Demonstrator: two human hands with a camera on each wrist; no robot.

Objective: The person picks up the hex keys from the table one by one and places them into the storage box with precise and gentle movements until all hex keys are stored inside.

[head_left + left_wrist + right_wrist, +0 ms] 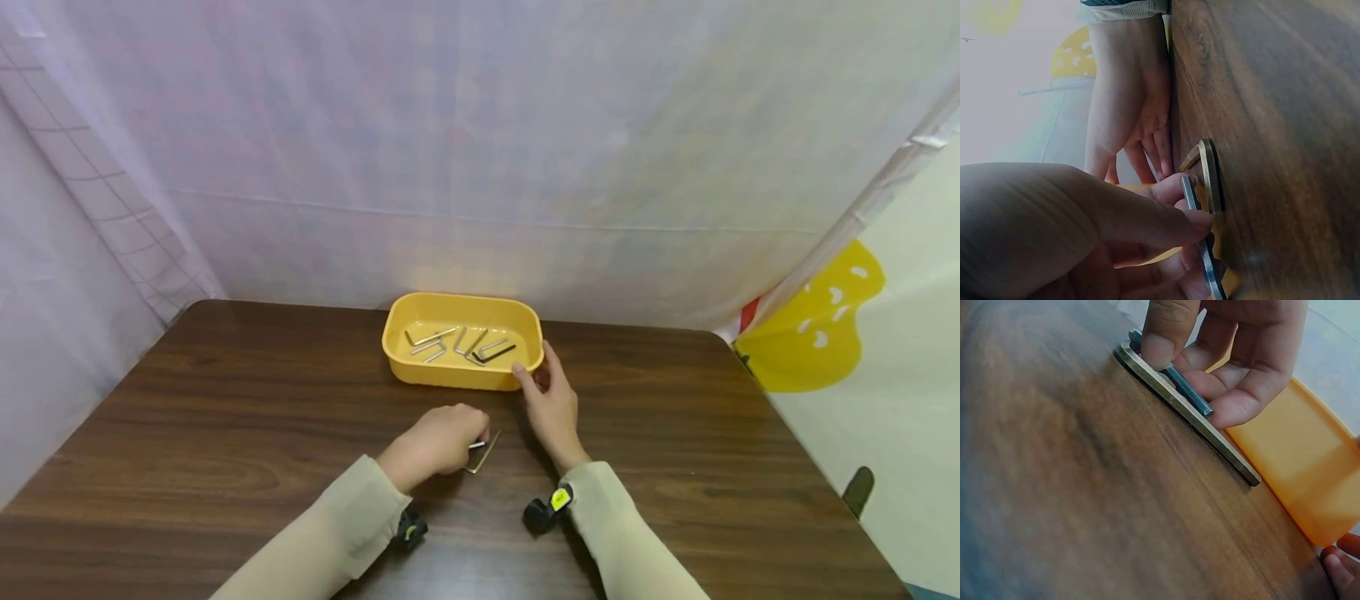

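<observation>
My left hand [471,437] pinches a short silver hex key [477,445] between thumb and fingers, just above the table. In the right wrist view the same key [1186,392] lies against a longer brass-coloured hex key [1192,417] that rests flat on the wood. The left wrist view shows the silver key [1196,220] under my thumb and the brass key [1209,176] beside it. My right hand [537,379] rests on the table with relaxed fingers, thumb and forefinger touching the near right corner of a yellow tray [450,375]. Several hex keys [465,343] lie in the tray.
The dark wooden table [225,417] is walled by pale sheeting behind and on the left. At the right stands a white panel with a yellow shape [817,333], and a dark object [858,490] sits by the table's right edge.
</observation>
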